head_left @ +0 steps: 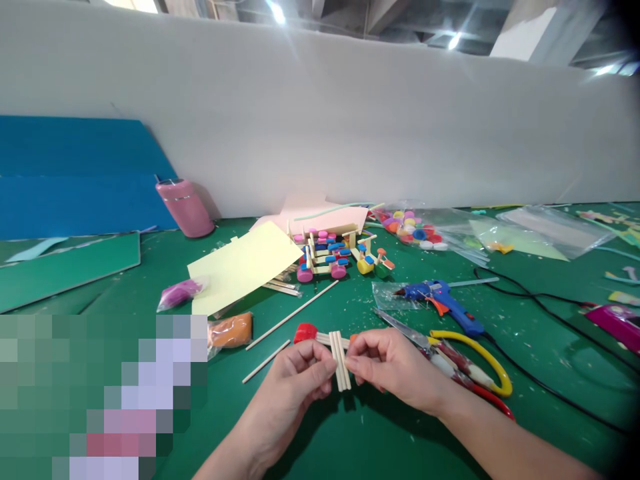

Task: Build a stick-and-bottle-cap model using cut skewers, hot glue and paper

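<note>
My left hand (305,373) and my right hand (387,363) pinch a small bundle of short wooden sticks (340,363) between them, one from each side. The sticks lie side by side, nearly upright in view. Just behind the bundle, a red piece (305,333) sits at the end of more pale sticks, partly hidden by my hands. Two longer wooden sticks, one thin stick (293,315) and a shorter stick (266,361), lie left of my hands. A pair of scissors (405,328) with yellow and red handles rests beside my right hand.
A blue glue gun (445,300) with a black cord lies at the right. Small colourful wheeled stick models (323,257) stand behind my hands. Yellow paper (245,267), packaged orange clay (231,330), a pink tumbler (185,208) and a bag of coloured caps (413,229) are around.
</note>
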Tool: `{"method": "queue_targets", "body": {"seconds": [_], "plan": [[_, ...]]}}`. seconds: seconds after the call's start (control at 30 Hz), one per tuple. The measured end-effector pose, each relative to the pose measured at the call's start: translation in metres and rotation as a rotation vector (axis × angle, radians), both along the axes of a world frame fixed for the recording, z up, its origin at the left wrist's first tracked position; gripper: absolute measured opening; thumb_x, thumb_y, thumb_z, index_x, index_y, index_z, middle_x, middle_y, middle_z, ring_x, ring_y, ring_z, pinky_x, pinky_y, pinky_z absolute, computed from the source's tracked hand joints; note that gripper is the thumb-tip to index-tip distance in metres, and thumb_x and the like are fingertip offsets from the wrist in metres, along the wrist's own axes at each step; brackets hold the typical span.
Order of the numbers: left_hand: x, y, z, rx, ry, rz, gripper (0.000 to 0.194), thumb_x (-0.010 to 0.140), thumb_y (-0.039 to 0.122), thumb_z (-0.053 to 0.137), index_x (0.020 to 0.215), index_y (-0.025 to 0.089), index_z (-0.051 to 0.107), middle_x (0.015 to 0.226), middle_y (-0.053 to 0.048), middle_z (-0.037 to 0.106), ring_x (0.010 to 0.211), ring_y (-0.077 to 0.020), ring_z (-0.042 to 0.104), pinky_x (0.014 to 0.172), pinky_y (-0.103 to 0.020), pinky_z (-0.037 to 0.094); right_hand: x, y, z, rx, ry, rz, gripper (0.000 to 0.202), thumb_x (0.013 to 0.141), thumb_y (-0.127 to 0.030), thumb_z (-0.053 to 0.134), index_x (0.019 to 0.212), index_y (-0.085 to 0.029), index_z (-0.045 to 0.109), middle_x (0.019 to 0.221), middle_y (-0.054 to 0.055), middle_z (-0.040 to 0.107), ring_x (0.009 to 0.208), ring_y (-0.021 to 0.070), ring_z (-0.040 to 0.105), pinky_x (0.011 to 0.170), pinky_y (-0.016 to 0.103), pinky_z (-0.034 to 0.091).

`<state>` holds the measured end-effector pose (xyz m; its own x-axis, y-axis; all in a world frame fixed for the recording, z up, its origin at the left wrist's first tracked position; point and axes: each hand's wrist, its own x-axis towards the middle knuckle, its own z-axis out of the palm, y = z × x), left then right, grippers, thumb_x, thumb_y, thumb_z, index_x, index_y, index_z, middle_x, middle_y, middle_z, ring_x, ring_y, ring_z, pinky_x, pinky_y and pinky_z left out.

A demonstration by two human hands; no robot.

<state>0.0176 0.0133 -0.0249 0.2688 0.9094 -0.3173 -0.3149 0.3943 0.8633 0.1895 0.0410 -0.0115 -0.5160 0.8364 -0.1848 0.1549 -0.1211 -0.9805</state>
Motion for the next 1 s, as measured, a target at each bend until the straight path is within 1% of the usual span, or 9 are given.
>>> {"method": "queue_targets", "body": {"seconds": [0.23, 0.5, 0.77, 1.0], "plan": [[0.0005, -0.0011, 0.0021, -0.014, 0.009, -0.01, 0.019, 0.07, 0.027, 0.067, 0.064, 0.014, 0.055, 0.053, 0.004, 0.05, 0.051, -0.0064, 0.038, 0.053, -0.021, 0.027, 0.0004, -0.002, 0.0005, 0.022, 0.03, 0.05, 0.013, 0.078, -0.022, 0.058, 0.07, -0.013, 0.06, 0.059, -0.004, 0.052, 0.049, 0.0044, 0.04, 0.043, 0.016, 0.028], [0.0014, -0.0002, 0.0011, -0.001, 0.021, -0.026, 0.019, 0.071, 0.027, 0.066, 0.063, 0.014, 0.055, 0.052, 0.004, 0.049, 0.051, -0.0071, 0.038, 0.053, -0.022, 0.027, 0.0021, -0.0014, 0.0009, 0.03, 0.003, 0.052, 0.013, 0.078, -0.023, 0.059, 0.071, -0.012, 0.06, 0.059, -0.003, 0.055, 0.05, 0.005, 0.041, 0.044, 0.016, 0.029], [0.003, -0.0014, 0.0047, -0.014, 0.032, -0.022, 0.019, 0.07, 0.028, 0.067, 0.063, 0.014, 0.055, 0.052, 0.003, 0.05, 0.051, -0.0073, 0.039, 0.052, -0.021, 0.028, 0.0034, -0.0006, 0.0012, 0.038, -0.006, 0.063, 0.014, 0.078, -0.024, 0.058, 0.07, -0.013, 0.059, 0.059, -0.003, 0.055, 0.049, 0.005, 0.041, 0.045, 0.017, 0.03], [0.0025, -0.0017, 0.0048, -0.013, 0.038, -0.025, 0.019, 0.07, 0.027, 0.067, 0.062, 0.014, 0.055, 0.051, 0.004, 0.05, 0.051, -0.0074, 0.039, 0.052, -0.021, 0.028, 0.0035, -0.0006, 0.0028, 0.047, -0.022, 0.068, 0.012, 0.077, -0.022, 0.059, 0.068, -0.014, 0.058, 0.059, -0.003, 0.055, 0.049, 0.0059, 0.041, 0.047, 0.018, 0.031]]}}
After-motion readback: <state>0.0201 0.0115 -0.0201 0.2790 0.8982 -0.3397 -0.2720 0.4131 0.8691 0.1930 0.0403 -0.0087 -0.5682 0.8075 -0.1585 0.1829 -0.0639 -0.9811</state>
